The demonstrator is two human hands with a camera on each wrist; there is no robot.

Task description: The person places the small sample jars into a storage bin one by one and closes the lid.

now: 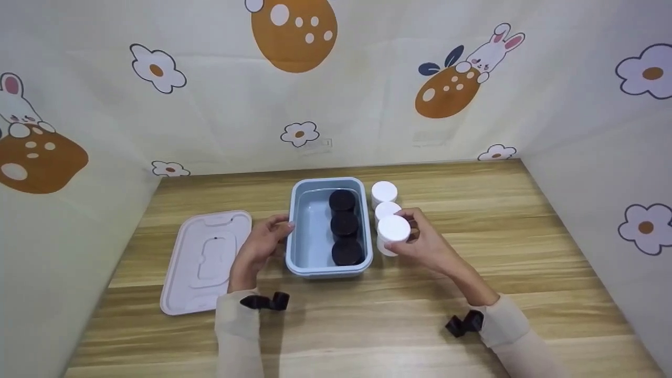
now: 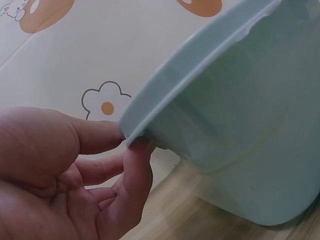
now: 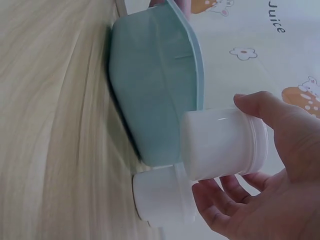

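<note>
A light blue plastic box [image 1: 305,270] stands on the wooden table, lidless. Along its right side inside are three round black-topped containers [image 1: 344,224]; their lower parts are hidden. My left hand [image 1: 262,241] pinches the box's left rim between thumb and forefinger, clearly seen on the rim [image 2: 165,97] in the left wrist view. In my right hand [image 1: 428,241] is a white lidded jar [image 3: 220,145], upright and raised off the table just right of the box. Two similar white jars [image 1: 384,192] stand behind it beside the box, the nearer one partly covered.
A pale lid [image 1: 181,268] lies flat on the table [image 1: 346,325] to the left, partly under my left forearm. Cloth walls [image 1: 220,115] with rabbit and flower prints enclose the back and sides. Black wrist mounts [image 1: 464,323] sit on both cuffs.
</note>
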